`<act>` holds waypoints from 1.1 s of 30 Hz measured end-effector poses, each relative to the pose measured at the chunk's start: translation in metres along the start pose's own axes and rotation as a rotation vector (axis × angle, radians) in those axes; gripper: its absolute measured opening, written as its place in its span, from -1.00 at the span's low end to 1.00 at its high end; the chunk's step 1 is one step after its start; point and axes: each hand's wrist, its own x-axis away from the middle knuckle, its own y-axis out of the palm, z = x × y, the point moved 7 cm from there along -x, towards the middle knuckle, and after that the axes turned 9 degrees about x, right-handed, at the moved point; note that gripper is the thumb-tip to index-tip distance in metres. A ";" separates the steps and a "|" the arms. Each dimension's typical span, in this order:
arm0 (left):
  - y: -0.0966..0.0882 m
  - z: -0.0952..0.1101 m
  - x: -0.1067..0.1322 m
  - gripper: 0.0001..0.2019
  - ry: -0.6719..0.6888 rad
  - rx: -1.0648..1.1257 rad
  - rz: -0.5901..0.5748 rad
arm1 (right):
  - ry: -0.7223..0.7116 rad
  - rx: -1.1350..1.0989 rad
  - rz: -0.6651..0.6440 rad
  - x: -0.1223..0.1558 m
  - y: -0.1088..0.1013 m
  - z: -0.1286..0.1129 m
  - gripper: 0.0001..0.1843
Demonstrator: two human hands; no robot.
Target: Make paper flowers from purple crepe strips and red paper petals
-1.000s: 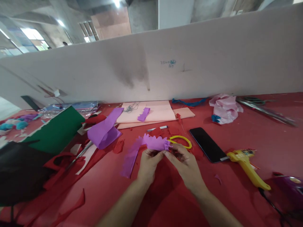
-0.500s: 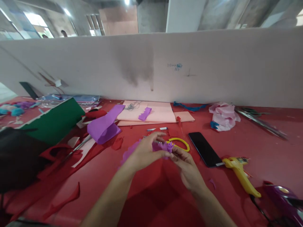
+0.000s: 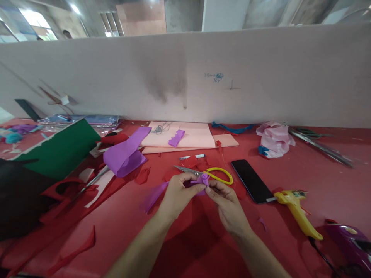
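Observation:
Between my two hands is a small purple paper flower (image 3: 205, 179), its strip gathered into a rolled bud. My left hand (image 3: 180, 193) pinches the strip from the left with thumb and fingers. From the right, my right hand (image 3: 226, 199) grips the flower's base between thumb and fingertips. A loose purple strip (image 3: 155, 196) trails out to the left behind my left hand, blurred. Just beyond my hands lie scissors with yellow handles (image 3: 228, 177), their blades pointing left, partly hidden by my fingers.
A phone (image 3: 251, 181) and a yellow glue gun (image 3: 297, 212) lie to the right. Folded purple paper (image 3: 124, 156), a green board (image 3: 62, 148) and red scraps are at left. Peach sheets (image 3: 197, 135), a marker (image 3: 191, 157) and crumpled pink paper (image 3: 275, 141) sit toward the white partition (image 3: 116, 85).
My left fingers have closed down onto the purple strip, uncovering the scissors' blades. The trailing strip has swung and blurred. The view has shifted slightly.

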 end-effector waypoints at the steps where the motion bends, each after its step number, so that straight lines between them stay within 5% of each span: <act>1: 0.000 -0.001 0.000 -0.93 -0.010 0.008 0.019 | -0.007 0.006 -0.002 0.000 0.000 0.000 -0.88; 7: -0.001 0.002 0.002 -0.92 0.011 -0.007 0.072 | -0.049 0.056 -0.011 0.000 -0.002 -0.002 -0.93; 13: -0.003 0.008 0.005 -0.71 0.108 0.107 0.098 | -0.046 0.036 -0.006 0.000 -0.003 -0.002 -0.93; 17: -0.001 0.010 0.007 -0.80 0.157 0.028 0.099 | -0.045 0.055 -0.007 0.000 -0.003 -0.001 -0.93; 33: 0.007 -0.008 0.013 -0.88 -0.119 0.373 0.150 | -0.202 0.268 0.046 0.005 -0.008 -0.007 -0.97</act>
